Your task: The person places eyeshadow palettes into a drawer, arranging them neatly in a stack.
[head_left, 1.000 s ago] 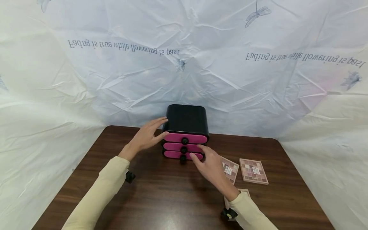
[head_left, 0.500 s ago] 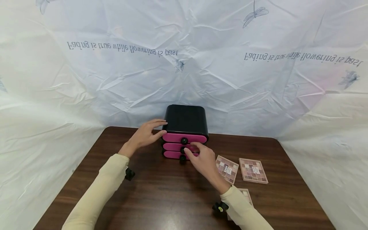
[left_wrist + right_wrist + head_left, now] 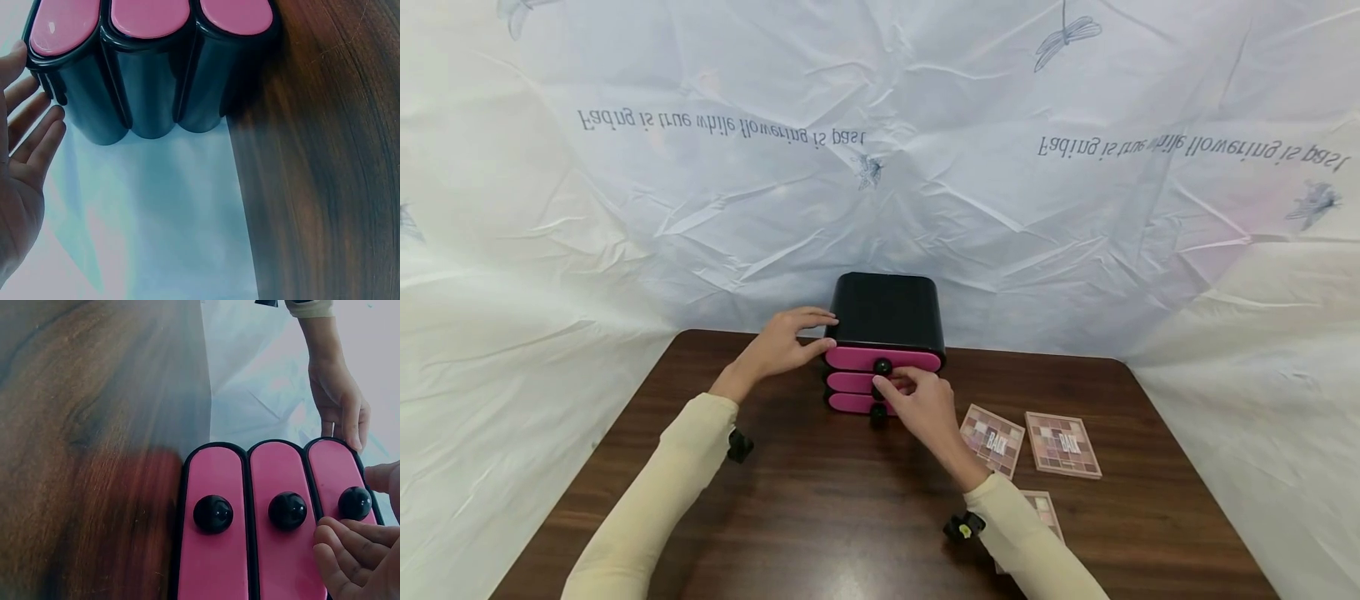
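Both hands are at the black drawer unit [image 3: 887,308]. In the head view, the left hand [image 3: 781,343] lies with relaxed fingers against its left side, gripping nothing; the right hand [image 3: 925,408] reaches to its front. In the left wrist view, the left hand's fingers are spread beside the unit. In the right wrist view, thumb and fingers stand apart about the top knob [image 3: 354,503]; contact is unclear. Reaching for that drawer seems the step; next calls for pinching the knob.

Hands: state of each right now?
Left hand: open, touching the drawer unit.
Right hand: fingers about the top knob; grip can't be told.
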A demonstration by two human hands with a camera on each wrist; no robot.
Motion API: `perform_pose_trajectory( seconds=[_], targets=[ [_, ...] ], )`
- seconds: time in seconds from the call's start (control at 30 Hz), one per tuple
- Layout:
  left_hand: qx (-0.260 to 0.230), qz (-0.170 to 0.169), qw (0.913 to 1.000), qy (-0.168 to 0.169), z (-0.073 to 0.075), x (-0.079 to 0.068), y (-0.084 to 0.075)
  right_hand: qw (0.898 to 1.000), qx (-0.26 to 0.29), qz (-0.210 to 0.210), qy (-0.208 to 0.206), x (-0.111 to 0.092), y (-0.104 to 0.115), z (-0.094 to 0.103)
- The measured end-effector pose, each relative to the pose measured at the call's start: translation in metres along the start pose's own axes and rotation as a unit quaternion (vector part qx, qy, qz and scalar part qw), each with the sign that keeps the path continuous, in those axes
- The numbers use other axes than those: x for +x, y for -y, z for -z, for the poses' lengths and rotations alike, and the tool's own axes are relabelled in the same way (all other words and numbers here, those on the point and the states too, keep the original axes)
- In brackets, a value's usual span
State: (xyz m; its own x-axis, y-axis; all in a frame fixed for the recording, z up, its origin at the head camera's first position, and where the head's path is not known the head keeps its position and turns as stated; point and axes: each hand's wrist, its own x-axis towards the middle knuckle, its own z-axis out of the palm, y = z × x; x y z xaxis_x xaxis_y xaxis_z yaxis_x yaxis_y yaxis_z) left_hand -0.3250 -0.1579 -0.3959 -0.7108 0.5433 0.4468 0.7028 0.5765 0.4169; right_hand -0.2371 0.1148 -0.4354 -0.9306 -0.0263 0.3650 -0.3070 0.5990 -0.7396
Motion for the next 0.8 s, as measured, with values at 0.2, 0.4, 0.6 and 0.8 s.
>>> perform_pose_trajectory(
  seconds=[0.2,0.4,0.6,0.8],
  targets=[
    [-0.005,-0.009,0.9999,-0.011,-0.0003,0.0003,0.0011,1.000,0.007,-0.009,-0.003,0.0050,-0.0017,-0.0032],
    [-0.012,-0.018,0.9996,-0.018,-0.0017,-0.0005,0.0022,0.999,0.020,-0.024,-0.010,0.0091,-0.0035,-0.0041],
    [-0.015,-0.015,0.9996,-0.018,-0.0014,-0.0007,0.0019,1.000,0.017,-0.025,-0.003,0.0101,-0.0025,-0.0026],
    [-0.012,-0.007,0.9998,-0.013,-0.0009,-0.0015,0.0007,1.000,0.009,-0.021,0.004,0.0037,0.0013,0.0000]
  ],
)
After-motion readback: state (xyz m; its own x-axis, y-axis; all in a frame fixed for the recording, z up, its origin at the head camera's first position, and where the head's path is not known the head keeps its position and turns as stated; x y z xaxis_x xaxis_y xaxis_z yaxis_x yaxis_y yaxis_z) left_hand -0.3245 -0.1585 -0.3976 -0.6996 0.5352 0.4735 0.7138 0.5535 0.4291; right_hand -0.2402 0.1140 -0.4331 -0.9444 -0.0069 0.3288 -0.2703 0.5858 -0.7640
